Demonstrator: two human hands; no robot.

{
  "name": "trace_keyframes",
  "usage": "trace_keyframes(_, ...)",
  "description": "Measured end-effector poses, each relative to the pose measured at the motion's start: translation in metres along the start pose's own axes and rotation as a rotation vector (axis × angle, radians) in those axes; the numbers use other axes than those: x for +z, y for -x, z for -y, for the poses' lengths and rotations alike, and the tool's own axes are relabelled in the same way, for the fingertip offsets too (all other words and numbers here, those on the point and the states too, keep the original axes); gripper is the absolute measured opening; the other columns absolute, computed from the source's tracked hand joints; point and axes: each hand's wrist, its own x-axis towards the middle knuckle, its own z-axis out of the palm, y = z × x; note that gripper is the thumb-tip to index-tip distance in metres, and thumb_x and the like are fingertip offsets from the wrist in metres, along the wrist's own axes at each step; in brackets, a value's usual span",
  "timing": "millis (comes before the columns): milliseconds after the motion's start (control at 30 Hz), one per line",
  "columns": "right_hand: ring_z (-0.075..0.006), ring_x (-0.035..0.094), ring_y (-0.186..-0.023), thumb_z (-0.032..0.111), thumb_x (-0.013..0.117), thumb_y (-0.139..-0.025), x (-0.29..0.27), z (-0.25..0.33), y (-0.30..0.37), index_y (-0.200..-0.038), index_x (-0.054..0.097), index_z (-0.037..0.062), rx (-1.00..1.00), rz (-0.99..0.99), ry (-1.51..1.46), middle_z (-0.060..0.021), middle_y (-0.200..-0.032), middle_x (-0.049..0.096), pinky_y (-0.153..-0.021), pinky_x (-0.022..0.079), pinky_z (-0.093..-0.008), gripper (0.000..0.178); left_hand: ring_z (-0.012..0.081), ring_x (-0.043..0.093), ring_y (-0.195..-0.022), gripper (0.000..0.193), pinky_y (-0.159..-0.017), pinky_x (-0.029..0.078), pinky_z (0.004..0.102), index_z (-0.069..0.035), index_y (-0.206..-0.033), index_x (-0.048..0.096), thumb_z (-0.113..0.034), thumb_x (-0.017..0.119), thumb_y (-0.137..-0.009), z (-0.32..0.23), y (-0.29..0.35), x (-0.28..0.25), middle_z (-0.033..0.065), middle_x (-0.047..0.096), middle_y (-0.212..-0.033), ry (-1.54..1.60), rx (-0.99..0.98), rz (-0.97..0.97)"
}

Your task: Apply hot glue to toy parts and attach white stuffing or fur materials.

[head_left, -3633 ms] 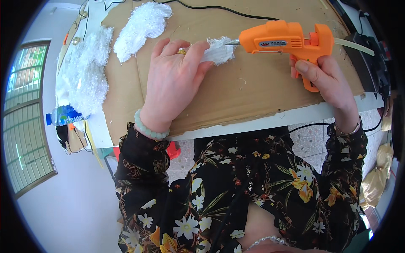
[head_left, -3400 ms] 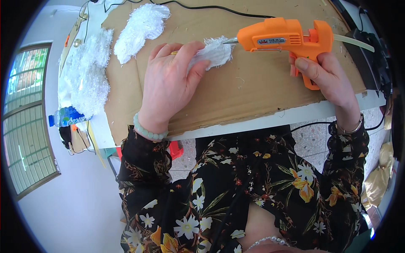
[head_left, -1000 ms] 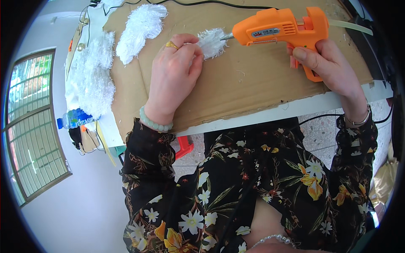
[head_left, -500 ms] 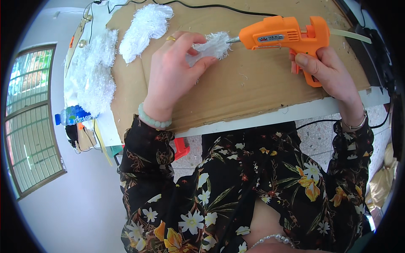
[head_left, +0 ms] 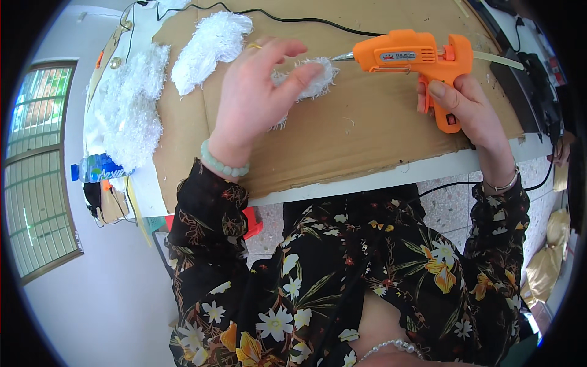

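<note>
An orange glue gun (head_left: 400,54) is gripped by its handle in my right hand (head_left: 476,109), with the thumb against the handle's side. Its metal nozzle points left, close by the edge of a small white fringed piece (head_left: 324,82) on the cardboard (head_left: 367,137). My left hand (head_left: 247,92) lies partly over that piece, its thumb and index finger spread apart. Palm and thumb hide much of the piece. A pale glue stick (head_left: 498,61) juts from the back of the gun.
Another white fringed piece (head_left: 211,52) rests beyond my left hand, and a larger white tinsel-like heap (head_left: 134,101) covers the table's left side. A blue-labelled bottle (head_left: 101,167) lies at the left edge. A black cord (head_left: 306,20) crosses the far cardboard.
My left thumb and index finger have opened wider over the fringed piece. The glue gun is slightly lower in view, its nozzle still beside the piece.
</note>
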Motion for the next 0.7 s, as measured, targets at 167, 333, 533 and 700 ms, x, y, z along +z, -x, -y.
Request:
trace_keyframes(167, -0.0134, 0.057, -0.08, 0.036, 0.057, -0.09, 0.0, 0.004, -0.002, -0.109, 0.055, 0.0006, -0.004, -0.01, -0.021, -0.0049, -0.09, 0.059, -0.076, 0.043, -0.0275, 0.04, 0.0263, 0.06, -0.07, 0.026, -0.062, 0.048, 0.0343, -0.007, -0.097, 0.064, -0.022, 0.072, -0.077, -0.008, -0.001, 0.01, 0.0079, 0.063, -0.076, -0.202, 0.052, 0.057)
trace_keyframes(333, -0.013, 0.057, -0.08, 0.034, 0.056, -0.091, 0.001, 0.006, -0.002, -0.109, 0.055, 0.0011, -0.008, -0.009, -0.02, -0.0052, -0.088, 0.06, -0.074, 0.042, -0.0264, 0.038, 0.0194, 0.061, -0.065, 0.024, -0.06, 0.047, 0.0306, -0.005, -0.099, 0.064, -0.02, 0.068, -0.081, 0.01, -0.009, 0.005, 0.0074, 0.066, -0.077, 0.087, -0.264, 0.041)
trace_keyframes(533, -0.0129, 0.056, -0.083, 0.032, 0.056, -0.092, 0.002, 0.024, -0.002, -0.11, 0.055, -0.0006, 0.06, 0.014, 0.1, -0.0051, -0.091, 0.06, -0.075, 0.043, -0.0266, 0.037, 0.0106, 0.06, -0.073, 0.023, -0.068, 0.047, 0.0227, 0.0, -0.098, 0.065, -0.019, 0.053, -0.096, 0.042, -0.019, -0.029, 0.0047, 0.066, -0.086, 0.468, -0.373, -0.231)
trace_keyframes(700, -0.0139, 0.057, -0.083, 0.031, 0.056, -0.092, 0.006, 0.029, -0.004, -0.11, 0.055, -0.0004, 0.053, 0.008, 0.108, -0.0052, -0.094, 0.059, -0.076, 0.044, -0.0277, 0.036, 0.0165, 0.061, -0.064, 0.021, -0.06, 0.047, 0.028, -0.004, -0.094, 0.068, -0.023, 0.06, -0.089, 0.052, -0.013, -0.017, 0.0085, 0.065, -0.074, 0.141, -0.23, -0.113)
